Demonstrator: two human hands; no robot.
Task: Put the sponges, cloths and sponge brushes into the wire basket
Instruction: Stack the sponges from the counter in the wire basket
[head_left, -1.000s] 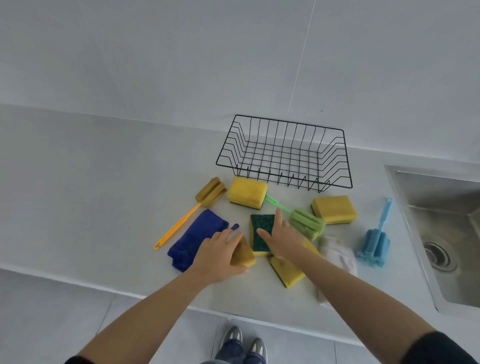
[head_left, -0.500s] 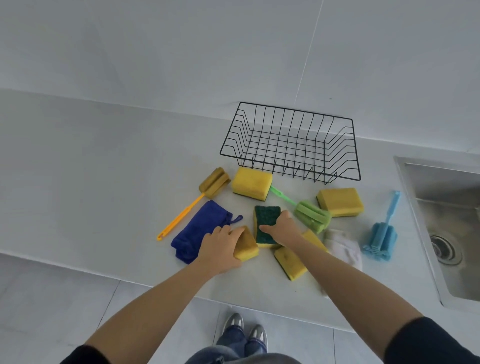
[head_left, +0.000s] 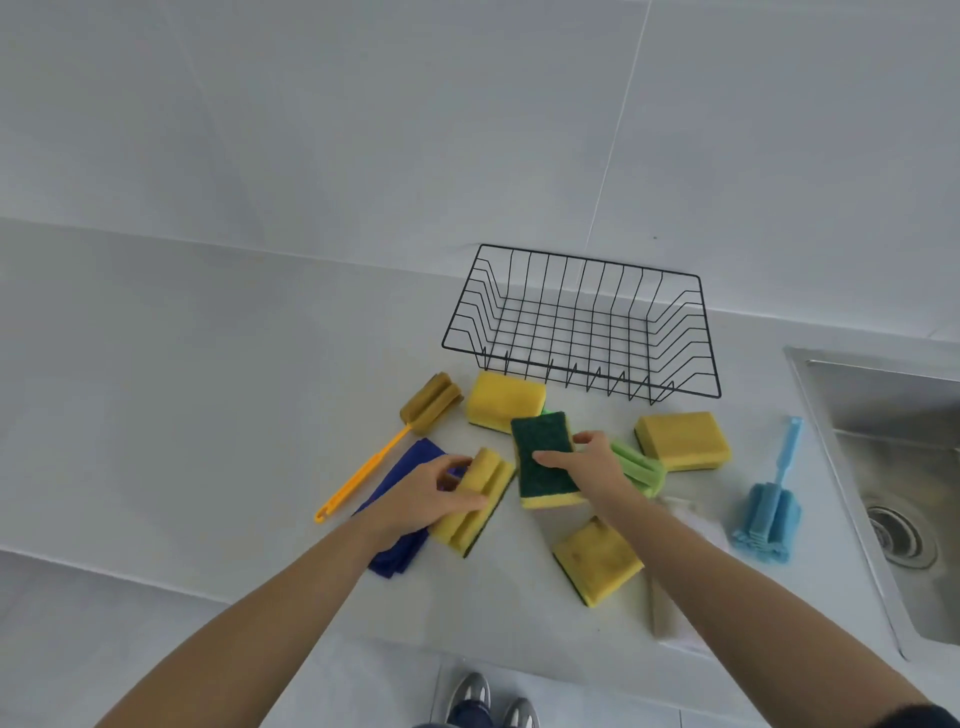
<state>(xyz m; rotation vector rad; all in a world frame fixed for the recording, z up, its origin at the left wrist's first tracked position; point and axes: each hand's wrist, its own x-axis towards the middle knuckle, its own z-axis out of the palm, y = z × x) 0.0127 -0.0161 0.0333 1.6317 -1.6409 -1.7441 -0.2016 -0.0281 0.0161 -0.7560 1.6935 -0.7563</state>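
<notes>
My left hand (head_left: 426, 496) grips a yellow sponge (head_left: 475, 506) held on its edge above the blue cloth (head_left: 402, 551). My right hand (head_left: 592, 467) holds a green-topped sponge (head_left: 545, 457), lifted off the counter. The empty black wire basket (head_left: 582, 325) stands behind them against the wall. More yellow sponges lie on the counter: one in front of the basket (head_left: 501, 400), one at right (head_left: 683, 441), one near my right forearm (head_left: 597, 561). Sponge brushes lie around: orange-handled (head_left: 395, 441), green (head_left: 639, 470), blue (head_left: 771, 504). A white cloth (head_left: 680, 618) is mostly hidden under my right arm.
A steel sink (head_left: 898, 488) is set into the counter at far right. The tiled wall rises right behind the basket. The counter's front edge runs below my forearms, with my shoes (head_left: 488, 701) on the floor beneath.
Both hands have closed on sponges and lifted them: the left one raised the yellow sponge on edge, the right one picked up the green-topped sponge and moved it toward the basket.
</notes>
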